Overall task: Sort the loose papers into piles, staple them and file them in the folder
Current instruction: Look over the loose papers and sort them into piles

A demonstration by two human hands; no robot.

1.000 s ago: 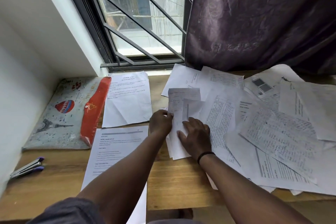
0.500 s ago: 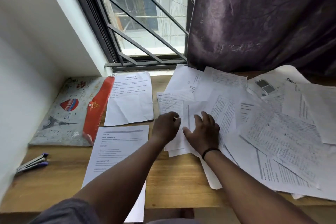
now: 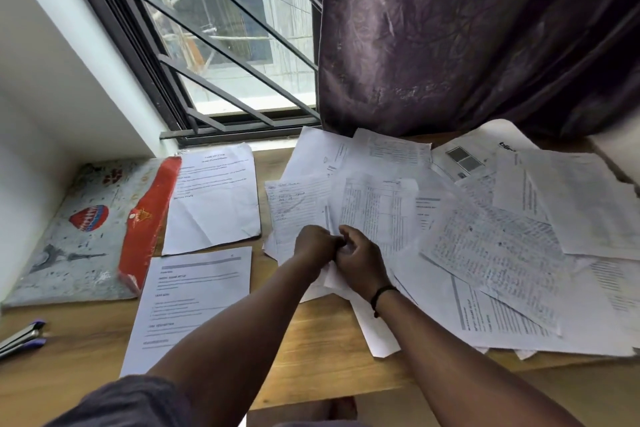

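Note:
A wide heap of loose printed papers [image 3: 491, 246] covers the right half of the wooden desk. My left hand [image 3: 313, 246] and my right hand [image 3: 360, 260] meet at the heap's left edge, fingers curled on the near edge of a sheet with a printed table [image 3: 377, 208]. A handwritten sheet [image 3: 294, 201] lies just left of it. Two typed sheets sit apart on the left, one farther [image 3: 214, 198] and one nearer [image 3: 194, 298]. The patterned folder [image 3: 79, 229] with a red flap lies at far left. A stapler [image 3: 20, 336] rests at the left edge.
A barred window [image 3: 221, 45] and a dark purple curtain [image 3: 467, 38] stand behind the desk. A white wall [image 3: 31, 115] closes the left side. Bare wood [image 3: 311, 357] shows along the desk's near edge between my forearms.
The folded sheet I held up a second ago now lies flat. My right hand went from lying flat on the papers to curling beside my left hand at a sheet's edge.

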